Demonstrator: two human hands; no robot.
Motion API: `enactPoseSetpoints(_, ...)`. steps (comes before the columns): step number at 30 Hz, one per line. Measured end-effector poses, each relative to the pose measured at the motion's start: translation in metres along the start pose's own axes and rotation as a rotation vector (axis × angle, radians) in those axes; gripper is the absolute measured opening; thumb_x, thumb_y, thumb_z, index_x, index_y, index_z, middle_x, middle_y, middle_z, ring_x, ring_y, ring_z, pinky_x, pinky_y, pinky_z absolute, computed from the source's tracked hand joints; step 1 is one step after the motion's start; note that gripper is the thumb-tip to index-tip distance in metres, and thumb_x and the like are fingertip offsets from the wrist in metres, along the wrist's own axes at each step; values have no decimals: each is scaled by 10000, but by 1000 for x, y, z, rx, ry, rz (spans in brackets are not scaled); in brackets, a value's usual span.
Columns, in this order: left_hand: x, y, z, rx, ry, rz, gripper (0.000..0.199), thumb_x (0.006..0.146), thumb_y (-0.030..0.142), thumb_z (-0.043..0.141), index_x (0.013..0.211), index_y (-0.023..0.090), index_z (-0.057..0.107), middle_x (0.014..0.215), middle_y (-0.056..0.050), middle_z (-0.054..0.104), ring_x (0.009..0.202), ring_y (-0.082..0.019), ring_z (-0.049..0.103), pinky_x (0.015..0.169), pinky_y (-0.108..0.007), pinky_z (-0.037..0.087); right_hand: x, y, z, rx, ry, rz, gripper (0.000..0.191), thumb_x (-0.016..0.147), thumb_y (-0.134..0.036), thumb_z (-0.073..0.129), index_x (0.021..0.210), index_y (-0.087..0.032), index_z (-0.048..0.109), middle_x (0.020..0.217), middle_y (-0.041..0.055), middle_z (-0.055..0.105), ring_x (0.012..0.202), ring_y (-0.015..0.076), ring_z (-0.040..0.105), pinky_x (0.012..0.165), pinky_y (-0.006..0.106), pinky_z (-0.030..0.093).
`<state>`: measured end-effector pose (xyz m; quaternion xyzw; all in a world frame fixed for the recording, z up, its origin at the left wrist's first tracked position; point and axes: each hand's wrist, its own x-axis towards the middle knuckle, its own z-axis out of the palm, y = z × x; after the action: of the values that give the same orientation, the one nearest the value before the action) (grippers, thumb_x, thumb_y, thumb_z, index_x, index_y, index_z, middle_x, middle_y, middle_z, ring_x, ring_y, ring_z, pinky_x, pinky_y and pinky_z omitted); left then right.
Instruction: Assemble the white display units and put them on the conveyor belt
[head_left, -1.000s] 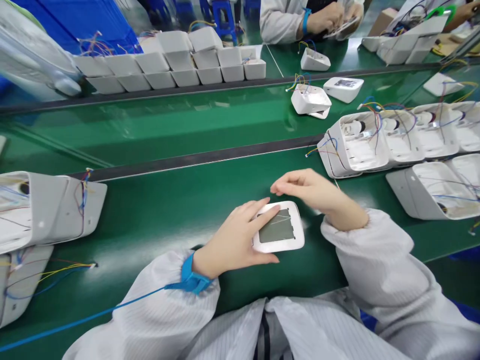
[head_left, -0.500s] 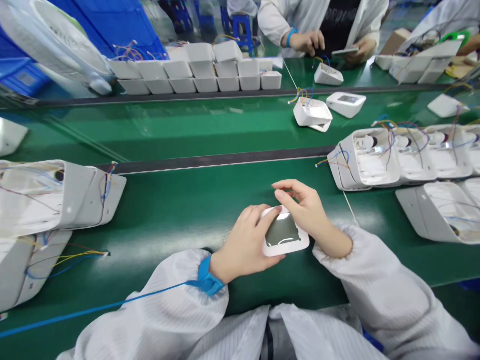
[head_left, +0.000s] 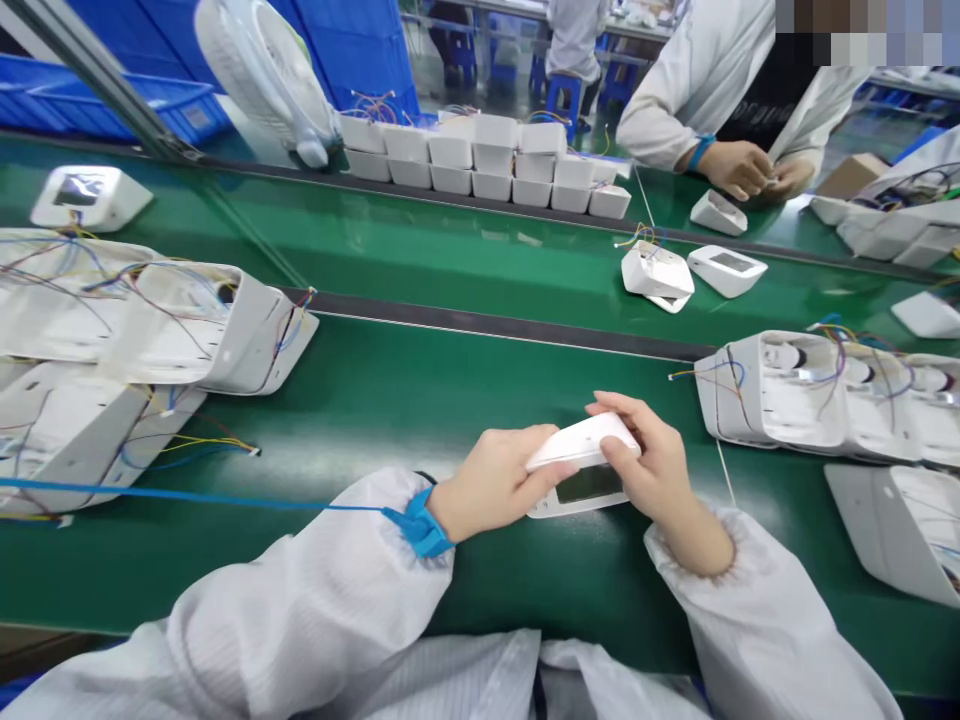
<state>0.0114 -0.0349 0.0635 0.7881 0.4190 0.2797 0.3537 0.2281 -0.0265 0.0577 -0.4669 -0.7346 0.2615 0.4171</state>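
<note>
Between both hands a white device casing (head_left: 583,447) is held tilted, its smooth side facing up. My left hand (head_left: 499,478), with a blue wrist strap (head_left: 424,525), grips its left end between thumb and fingers. My right hand (head_left: 651,462) holds the right end, thumb on the near edge and fingers behind. Just below the casing is a white frame with a dark screen (head_left: 589,484), at the green work surface. Whether this frame touches the casing or the fingers cannot be made out.
Open white housings with wires stand at the left (head_left: 251,330) and right (head_left: 799,400). Beyond a dark rail (head_left: 480,322) lie more white casings (head_left: 727,270). A row of white boxes (head_left: 491,160) is at the back. Across the table a person's hands (head_left: 742,170) hold something small.
The view has shifted left and turned. The screen that faced up in my left hand is now lower, and a white casing is held above it. My right hand has closed on the casing's right end.
</note>
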Motion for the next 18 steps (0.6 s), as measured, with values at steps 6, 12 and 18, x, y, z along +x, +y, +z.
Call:
enactPoseSetpoints(6,-1,0,3,68,23,12,297,964,439,453,885,182,577,695,23,600,602,-123,543,599,-247,376,0,-10,1,-154,21,-3,381,915,-464,560,1179,-198,626,1094,90,715,975,235,676,824,365,533)
enactPoseSetpoints(12,-3,0,5,115,22,55,323,969,462,431,975,182,592,703,11,625,604,-138,564,605,-252,398,-1,-13,3,-256,76,-43,294,916,-442,551,1010,-189,667,944,71,730,836,210,686,735,336,533)
enactPoseSetpoints(18,-6,1,11,136,30,125,297,974,435,426,1001,188,588,702,10,635,595,-138,576,594,-254,398,1,-13,1,-301,58,-92,299,905,-481,537,879,-211,663,777,52,720,682,198,670,651,328,528)
